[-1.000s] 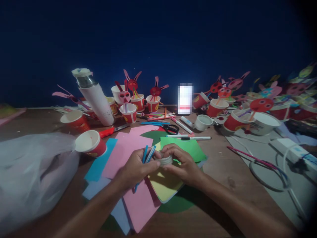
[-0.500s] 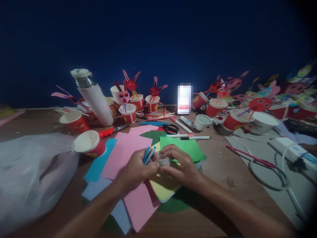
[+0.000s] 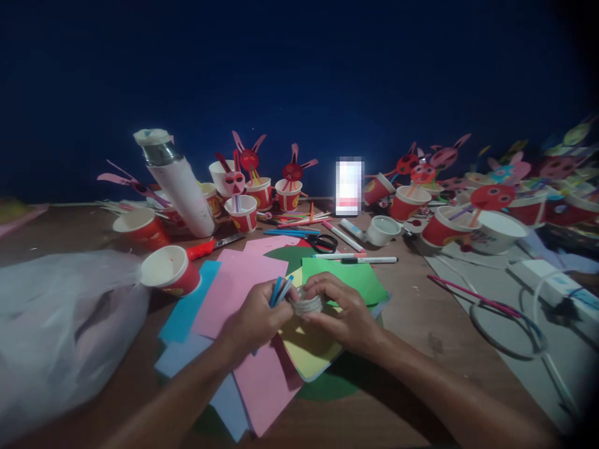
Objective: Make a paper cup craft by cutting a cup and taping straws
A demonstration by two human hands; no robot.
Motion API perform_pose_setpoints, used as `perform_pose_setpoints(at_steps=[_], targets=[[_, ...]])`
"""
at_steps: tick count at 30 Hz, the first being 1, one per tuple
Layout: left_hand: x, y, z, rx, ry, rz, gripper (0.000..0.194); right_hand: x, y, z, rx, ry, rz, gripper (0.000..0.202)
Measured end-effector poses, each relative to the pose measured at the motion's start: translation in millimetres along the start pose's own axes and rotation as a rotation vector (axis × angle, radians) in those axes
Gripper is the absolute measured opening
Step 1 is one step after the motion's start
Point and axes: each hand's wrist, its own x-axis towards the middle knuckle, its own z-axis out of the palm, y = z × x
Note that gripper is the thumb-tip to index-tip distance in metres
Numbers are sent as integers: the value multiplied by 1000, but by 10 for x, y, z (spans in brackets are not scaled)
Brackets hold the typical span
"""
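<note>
Blue sticks (image 3: 276,292) are gripped in my left hand (image 3: 262,315), their ends poking up past the thumb and fingers. My right hand (image 3: 346,312) is closed on a roll of pale tape (image 3: 309,304), held between thumb and fingers. The roll sits right beside my left fingertips. Below both hands lie pink paper (image 3: 269,386), yellow paper (image 3: 311,349) and green paper (image 3: 350,277).
A plastic bag (image 3: 70,337) fills the left side. White bottle (image 3: 180,187), red paper cups (image 3: 171,271), a knife (image 3: 210,247), scissors (image 3: 322,242) and markers (image 3: 369,260) surround the papers. Cables (image 3: 505,349) and a power strip (image 3: 556,290) lie right.
My left thumb has drawn back a little from the tape roll, leaving more of the roll visible. My right hand has hardly moved.
</note>
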Motion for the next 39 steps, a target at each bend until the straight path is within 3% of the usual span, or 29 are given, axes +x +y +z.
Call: perform_pose_setpoints(at_steps=[5, 12, 19, 25, 33, 39], targets=[[-9, 45, 5, -101, -70, 51, 8, -5, 30, -5, -1, 3, 29, 15], [-5, 8, 3, -219, -112, 7, 17, -5, 4, -29, 18, -8, -14, 27], [24, -68, -2, -369, -205, 41, 12, 14, 65, -87, 467, -168, 215, 23], [9, -43, -10, -363, -215, 35, 10, 76, 94, -137, 701, -224, 243, 17], [15, -78, -21, -400, -240, 36, 12, 80, 95, -164, 710, -251, 257, 19], [-2, -17, -17, -253, -197, 33, 14, 74, 72, -125, 669, -190, 268, 15]])
